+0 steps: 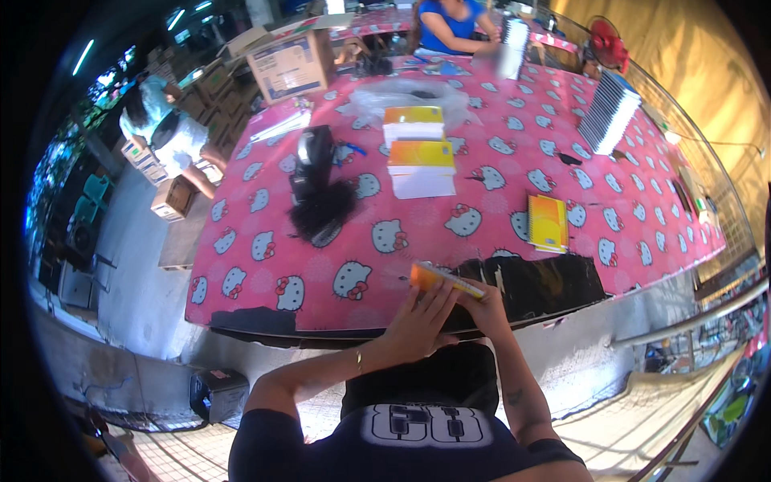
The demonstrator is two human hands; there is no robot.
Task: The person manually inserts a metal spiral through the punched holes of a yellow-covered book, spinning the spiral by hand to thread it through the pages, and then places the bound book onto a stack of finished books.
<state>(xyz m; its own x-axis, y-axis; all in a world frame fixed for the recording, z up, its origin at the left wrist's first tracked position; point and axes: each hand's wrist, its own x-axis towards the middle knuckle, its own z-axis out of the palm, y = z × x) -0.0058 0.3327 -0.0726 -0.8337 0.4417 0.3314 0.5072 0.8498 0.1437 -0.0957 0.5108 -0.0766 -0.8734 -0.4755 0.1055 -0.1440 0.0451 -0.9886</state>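
At the table's near edge, a small yellow-orange spiral notebook (434, 275) is tilted between my two hands. My left hand (419, 323) has its fingers laid along the notebook's near side. My right hand (485, 312) grips its right end, and part of the cover is hidden by the fingers. To the right lies a small pile of yellow spiral notebooks (548, 222). Farther off, in the middle, stand two stacks of white-paged pads with yellow-orange tops, a nearer stack (422, 173) and a farther stack (413, 120).
A pink cat-patterned cloth (337, 257) covers the table, torn to black near me. A black dispenser-like object (313, 157) and a dark fluffy thing (323, 210) lie left. Tall spiral-bound stacks (610, 112) stand right. Behind are a carton (289, 64) and a seated person (450, 28).
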